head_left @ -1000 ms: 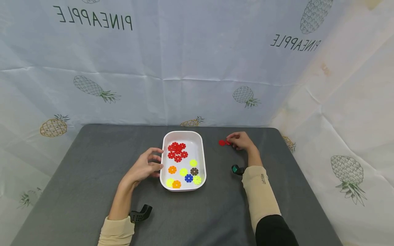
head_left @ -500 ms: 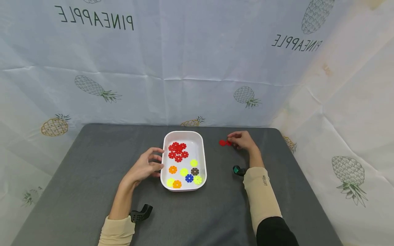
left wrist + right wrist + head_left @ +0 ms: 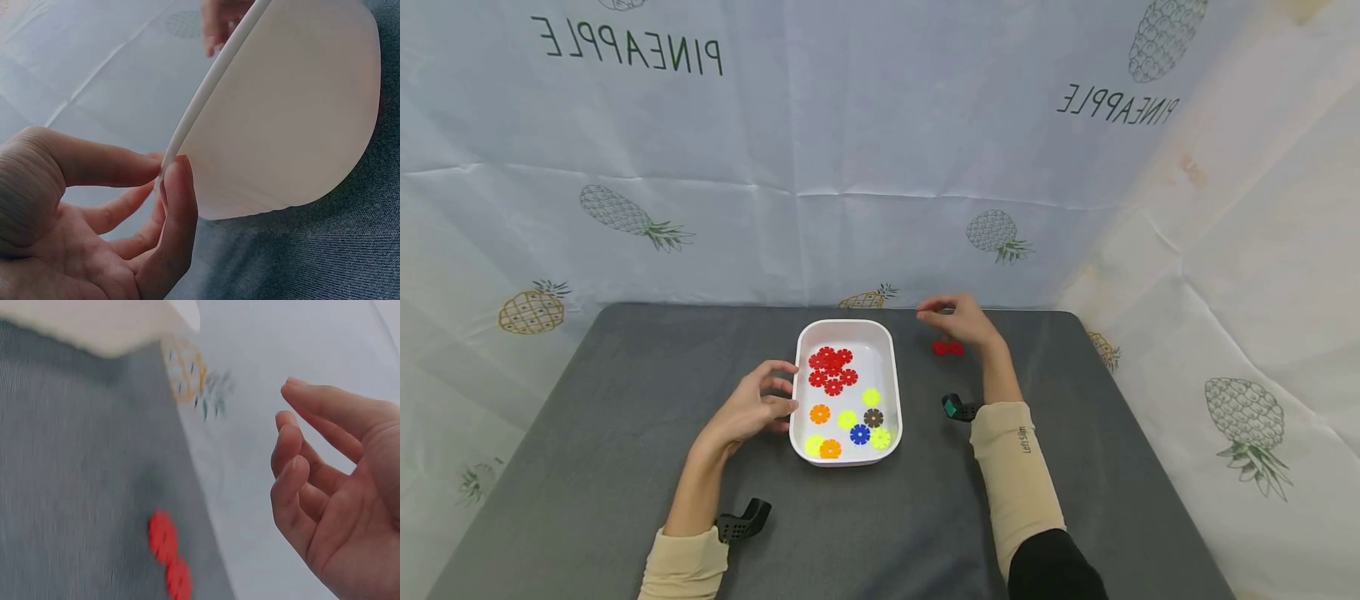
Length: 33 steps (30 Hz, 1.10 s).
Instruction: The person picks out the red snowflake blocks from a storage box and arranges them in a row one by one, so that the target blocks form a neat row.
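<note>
Lying on the mat: two joined red discs point(image 3: 948, 347), just under and beside the right hand's fingertips, not touching them; in the right wrist view they point(image 3: 169, 555) sit on the grey cloth well below the fingers.
Right hand point(image 3: 961, 321): raised above the table, fingers loosely spread and lightly bent, holding nothing.
Left hand point(image 3: 752, 408): thumb and forefinger pinch the near-left rim of the white tray point(image 3: 799, 392); the left wrist view shows the fingertips point(image 3: 178, 181) meeting on that rim point(image 3: 212, 81).
Inside the tray: a red cluster point(image 3: 832, 370) at the far end, beyond the left fingers; loose yellow, orange, blue and brown discs point(image 3: 850, 425) nearer the person.
Progress, as I judge it: one red pair is set out beside the tray; the red cluster and all other colours are not yet out.
Table point(image 3: 587, 400): grey cloth under everything.
Backdrop point(image 3: 850, 167): pale sheet printed with pineapples, behind both hands.
</note>
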Each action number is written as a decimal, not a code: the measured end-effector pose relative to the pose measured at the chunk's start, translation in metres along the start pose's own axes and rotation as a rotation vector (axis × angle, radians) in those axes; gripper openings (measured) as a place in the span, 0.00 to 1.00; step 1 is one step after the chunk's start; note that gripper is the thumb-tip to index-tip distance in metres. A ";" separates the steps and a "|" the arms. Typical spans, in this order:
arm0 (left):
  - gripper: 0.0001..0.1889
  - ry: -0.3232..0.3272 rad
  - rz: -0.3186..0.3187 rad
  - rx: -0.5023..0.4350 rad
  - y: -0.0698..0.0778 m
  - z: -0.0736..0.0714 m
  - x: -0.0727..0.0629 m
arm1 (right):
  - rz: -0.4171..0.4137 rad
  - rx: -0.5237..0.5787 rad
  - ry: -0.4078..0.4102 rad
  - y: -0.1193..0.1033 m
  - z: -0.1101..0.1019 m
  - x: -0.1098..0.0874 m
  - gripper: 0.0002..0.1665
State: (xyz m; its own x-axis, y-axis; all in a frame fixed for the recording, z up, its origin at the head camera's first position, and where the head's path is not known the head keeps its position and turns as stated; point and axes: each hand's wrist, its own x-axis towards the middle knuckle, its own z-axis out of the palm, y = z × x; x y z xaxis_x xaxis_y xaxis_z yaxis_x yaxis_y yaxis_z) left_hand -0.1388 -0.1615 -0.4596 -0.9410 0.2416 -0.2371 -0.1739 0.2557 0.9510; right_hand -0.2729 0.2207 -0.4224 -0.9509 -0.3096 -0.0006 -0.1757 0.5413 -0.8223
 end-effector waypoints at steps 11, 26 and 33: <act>0.32 0.005 0.006 0.000 0.001 -0.002 0.000 | -0.132 -0.015 -0.190 -0.066 0.056 0.023 0.16; 0.34 -0.012 -0.002 -0.016 0.004 0.000 -0.002 | 0.088 -0.070 -0.491 -0.080 0.121 0.052 0.17; 0.33 -0.015 -0.009 -0.021 0.003 0.000 -0.001 | 0.134 -0.062 -0.425 -0.071 0.135 0.055 0.14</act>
State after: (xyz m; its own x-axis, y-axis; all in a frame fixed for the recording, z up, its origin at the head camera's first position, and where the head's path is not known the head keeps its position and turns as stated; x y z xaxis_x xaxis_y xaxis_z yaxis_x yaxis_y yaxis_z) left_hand -0.1386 -0.1610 -0.4567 -0.9348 0.2539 -0.2483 -0.1884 0.2383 0.9527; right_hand -0.2782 0.0594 -0.4406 -0.7793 -0.5205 -0.3491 -0.0856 0.6402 -0.7634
